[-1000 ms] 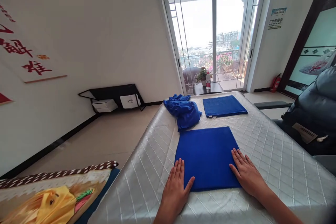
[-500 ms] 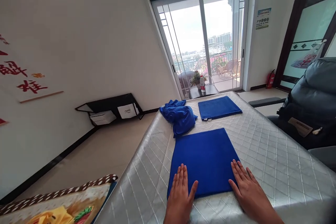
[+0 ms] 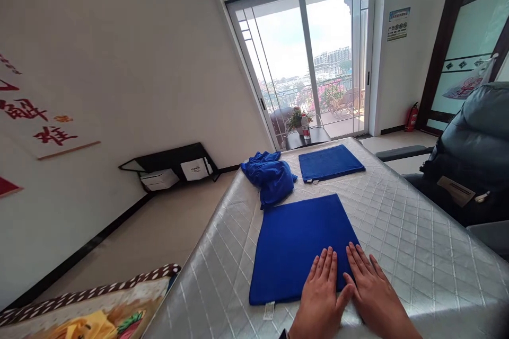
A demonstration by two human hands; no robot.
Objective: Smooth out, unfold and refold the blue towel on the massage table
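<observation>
A blue folded cloth (image 3: 298, 243) lies flat and roughly square on the silver quilted table cover (image 3: 413, 243), with a small white tag (image 3: 269, 311) sticking out at its near left edge. My left hand (image 3: 323, 294) rests flat on the cloth's near right part, fingers stretched out. Right beside it, my right hand (image 3: 371, 291) lies flat over the cloth's right edge, fingers extended. Neither hand grips anything. Just beyond the cloth sits a crumpled blue cloth heap (image 3: 272, 177), and farther back is another flat folded blue cloth (image 3: 331, 162).
A dark padded chair (image 3: 483, 137) stands close on the right. Past the far end is a small table (image 3: 308, 137) with a bottle (image 3: 305, 127) and a plant. A black rack (image 3: 175, 161) holding white boxes is by the left wall. A patterned cloth (image 3: 99, 302) lies at lower left.
My left hand has slid right across the cloth, from its left edge to beside my right hand, uncovering the white tag. The right hand has barely moved.
</observation>
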